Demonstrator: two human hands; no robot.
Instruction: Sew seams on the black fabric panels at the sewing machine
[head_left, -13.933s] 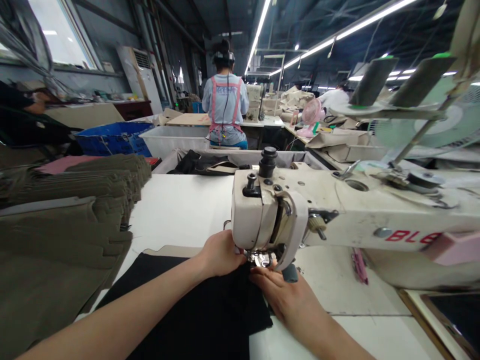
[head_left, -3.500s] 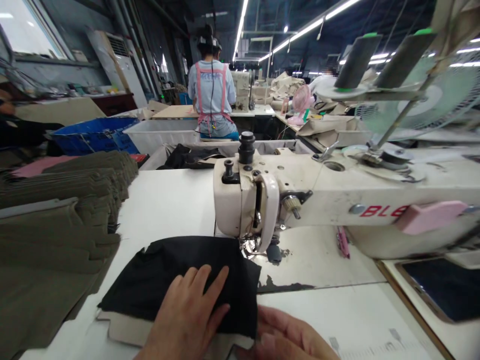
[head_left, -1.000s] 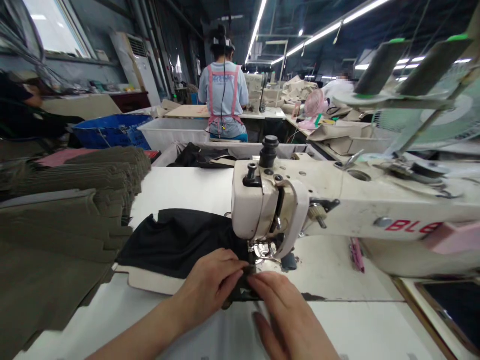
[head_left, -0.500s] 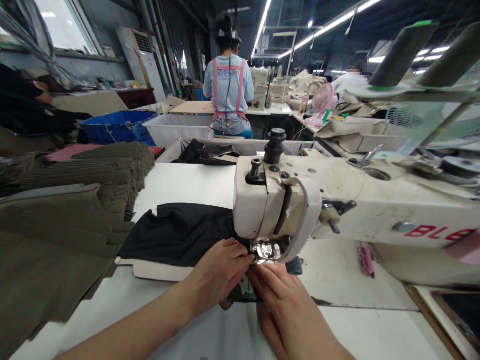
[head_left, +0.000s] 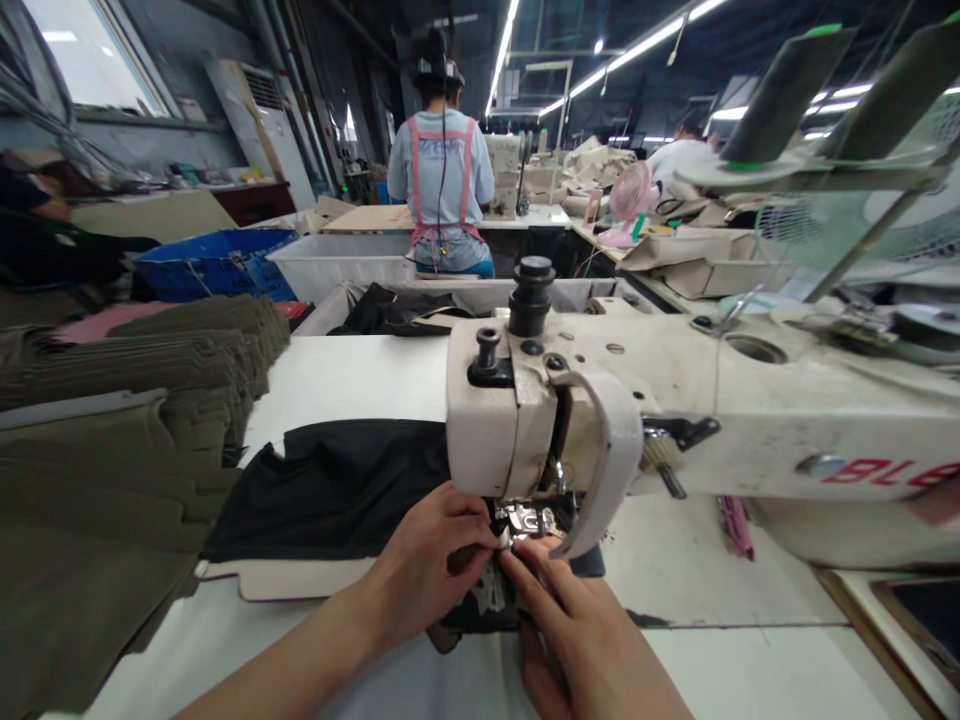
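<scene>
A black fabric piece (head_left: 330,490) with a beige layer (head_left: 300,578) showing along its near edge lies on the sewing machine table. It runs under the head of a cream sewing machine (head_left: 487,420). My left hand (head_left: 427,550) pinches a small pale edge of the work by thumb and forefinger, just in front of the metal presser foot (head_left: 529,518). Close beside it, my right hand (head_left: 574,620) rests with fingers stretched toward the same spot, fingertips touching the fabric; its thumb is partly hidden. The needle point cannot be made out.
Stacked olive fabric pieces (head_left: 112,430) stand at the left. Behind the machine is a bin (head_left: 330,312) with dark fabric. Thread cones (head_left: 787,95) rise at right, and pink snips (head_left: 736,528) lie under the machine arm. A person (head_left: 442,170) works ahead, facing away.
My left fingers have drawn into a clearer pinch, showing a pale edge. My right fingers have shifted and spread slightly. The view has moved a little to the right.
</scene>
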